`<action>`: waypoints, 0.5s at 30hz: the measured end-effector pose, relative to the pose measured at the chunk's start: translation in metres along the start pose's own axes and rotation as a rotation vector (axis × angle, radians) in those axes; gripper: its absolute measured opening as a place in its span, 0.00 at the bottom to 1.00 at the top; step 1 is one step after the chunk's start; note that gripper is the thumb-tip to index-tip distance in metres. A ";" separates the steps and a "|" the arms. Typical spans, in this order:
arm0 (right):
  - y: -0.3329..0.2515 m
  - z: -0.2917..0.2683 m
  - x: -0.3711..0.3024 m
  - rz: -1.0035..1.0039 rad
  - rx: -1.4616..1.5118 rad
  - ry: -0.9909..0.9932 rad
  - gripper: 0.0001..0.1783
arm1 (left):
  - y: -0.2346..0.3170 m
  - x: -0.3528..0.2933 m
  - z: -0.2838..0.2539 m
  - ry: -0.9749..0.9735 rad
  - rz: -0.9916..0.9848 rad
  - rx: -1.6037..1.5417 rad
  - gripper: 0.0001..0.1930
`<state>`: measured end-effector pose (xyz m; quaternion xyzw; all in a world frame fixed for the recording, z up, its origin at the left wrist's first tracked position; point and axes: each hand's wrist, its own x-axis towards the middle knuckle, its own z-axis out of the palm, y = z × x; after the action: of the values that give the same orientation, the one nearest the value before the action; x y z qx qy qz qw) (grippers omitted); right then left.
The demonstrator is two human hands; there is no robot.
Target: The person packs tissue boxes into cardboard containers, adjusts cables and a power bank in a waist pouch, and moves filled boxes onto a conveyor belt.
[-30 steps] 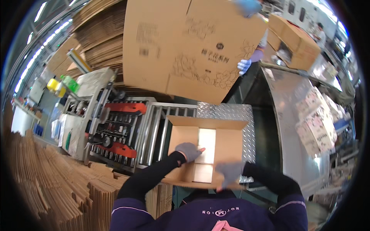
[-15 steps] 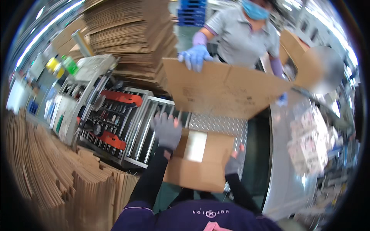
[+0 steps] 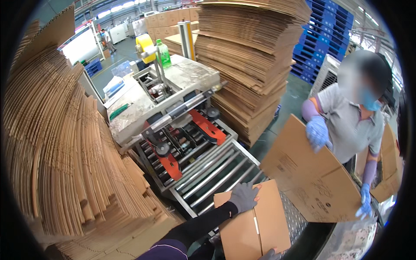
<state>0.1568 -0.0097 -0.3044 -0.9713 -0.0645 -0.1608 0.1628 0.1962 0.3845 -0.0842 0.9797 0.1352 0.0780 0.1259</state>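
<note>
Moved since earlier frame: view swung left; box (image 3: 253,223) sat lower right, nearer rollers (image 3: 216,167).

- Box: brown carton, flaps shut, centre seam w/ pale strip; long axis ran away from person, toward rollers; far corner touching roller edge.
- Left hand (image 3: 243,197): grey glove, flat on box's far-left corner, pressing, not clenched. Nearer rollers.
- Right hand (image 3: 271,255): at box's near edge, mostly cut off; grip can't tell.
- Co-worker's carton (image 3: 314,177): right of box, apart.
</note>
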 end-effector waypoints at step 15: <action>-0.463 0.055 0.169 0.024 0.817 -0.291 0.40 | -0.235 0.049 -0.063 0.000 -0.041 0.189 0.43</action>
<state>0.2490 0.4560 -0.1603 -0.8405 -0.1339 0.0183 0.5248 0.1737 0.6321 -0.0809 0.9843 0.1617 0.0622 0.0344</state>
